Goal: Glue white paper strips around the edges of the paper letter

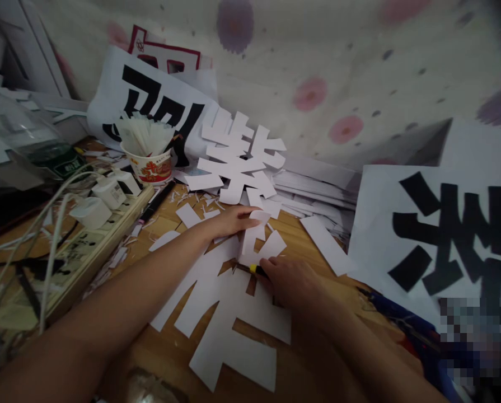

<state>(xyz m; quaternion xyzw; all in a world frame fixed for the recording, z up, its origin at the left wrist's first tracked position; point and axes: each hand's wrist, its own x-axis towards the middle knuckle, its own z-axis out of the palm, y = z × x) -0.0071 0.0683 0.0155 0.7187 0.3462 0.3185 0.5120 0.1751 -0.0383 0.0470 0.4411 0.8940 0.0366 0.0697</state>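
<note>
A large white cut-out character (229, 296) lies on the wooden table, and its far part is bent upward. My left hand (238, 220) is closed on that raised far part, with the thumb and fingers around its edge. In my right hand (290, 275) is a cutter (256, 270) with a dark handle and a yellow collar. Its thin tip points left, at the fold of the white piece. My right fingers are wrapped round the handle.
A power strip (94, 240) with plugs and cables runs along the left. A paper cup (151, 166) of white sticks stands behind it. Another white cut-out (237, 159) leans at the back. Printed sheets stand left and right (376, 224). Paper scraps lie around.
</note>
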